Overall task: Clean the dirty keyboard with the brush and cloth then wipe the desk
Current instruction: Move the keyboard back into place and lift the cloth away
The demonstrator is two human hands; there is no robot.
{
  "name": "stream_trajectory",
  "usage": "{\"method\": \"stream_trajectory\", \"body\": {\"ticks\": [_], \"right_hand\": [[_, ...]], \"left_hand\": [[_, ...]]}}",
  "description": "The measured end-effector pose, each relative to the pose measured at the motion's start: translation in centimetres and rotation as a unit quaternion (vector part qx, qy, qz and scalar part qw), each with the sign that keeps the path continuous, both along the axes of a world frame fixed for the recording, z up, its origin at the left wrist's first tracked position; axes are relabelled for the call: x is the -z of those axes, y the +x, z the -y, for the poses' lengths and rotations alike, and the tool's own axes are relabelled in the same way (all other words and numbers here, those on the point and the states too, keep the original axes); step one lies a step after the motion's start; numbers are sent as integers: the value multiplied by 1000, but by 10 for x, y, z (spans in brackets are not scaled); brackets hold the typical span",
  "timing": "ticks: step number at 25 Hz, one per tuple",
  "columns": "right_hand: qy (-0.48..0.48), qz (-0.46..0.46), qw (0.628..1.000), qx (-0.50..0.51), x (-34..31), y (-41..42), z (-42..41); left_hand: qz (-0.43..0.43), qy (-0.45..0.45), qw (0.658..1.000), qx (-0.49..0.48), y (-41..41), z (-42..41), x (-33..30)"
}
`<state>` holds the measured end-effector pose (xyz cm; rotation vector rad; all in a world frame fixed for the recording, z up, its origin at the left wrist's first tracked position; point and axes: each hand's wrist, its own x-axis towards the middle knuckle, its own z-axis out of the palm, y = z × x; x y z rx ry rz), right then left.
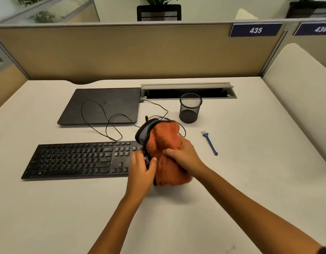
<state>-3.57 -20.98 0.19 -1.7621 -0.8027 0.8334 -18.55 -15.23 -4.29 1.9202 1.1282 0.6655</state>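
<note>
A black keyboard (79, 158) lies on the white desk (177, 217), left of centre. An orange cloth (166, 138) with a grey, black-edged underside is bunched up over the keyboard's right end and hides it. My right hand (182, 154) grips the cloth from the right, fingers dug into its folds. My left hand (143, 167) holds the cloth's left edge, thumb against the fabric. A small blue brush (210, 143) with pale bristles lies on the desk to the right, apart from both hands.
A shut black laptop (103, 105) lies behind the keyboard, with a thin black cable (107, 125) looping over it. A black mesh pen cup (190, 108) stands behind the cloth. A grey cable tray (188, 90) sits open at the back. Beige partitions (122, 52) enclose the desk.
</note>
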Motion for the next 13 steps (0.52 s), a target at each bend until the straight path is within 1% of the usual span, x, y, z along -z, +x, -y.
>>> {"method": "stream_trajectory", "body": {"ticks": [1,2,4,5,7,8,10,11,12,13], "right_hand": [[17,92,996,11,-3,6,-5],[33,177,984,17,-5,15,-13],[48,313,949,16,-6,33,-31],[46,376,925,5,-3,44,-41],[15,500,864,-54,12,62,-58],[-21,540,835,-102,21,69,-64],[-116,567,790,-203,38,74,-69],[-150,562,778,-237,44,73,-66],[-172,553,778,-245,51,72,-62],[-179,546,785,-231,56,70,-55]], "left_hand": [[-22,44,999,-3,-9,-2,5],[-48,83,995,-14,-22,-5,12],[-103,144,983,-45,-53,-13,26],[-130,162,976,-58,-67,-16,32],[-171,173,968,-68,-91,-17,43],[-184,178,965,-61,-100,-16,48],[-194,188,962,-33,-115,-13,55],[-194,190,962,-16,-121,-11,60],[-190,190,963,-1,-126,-9,64],[-184,191,964,9,-129,-7,67]]}}
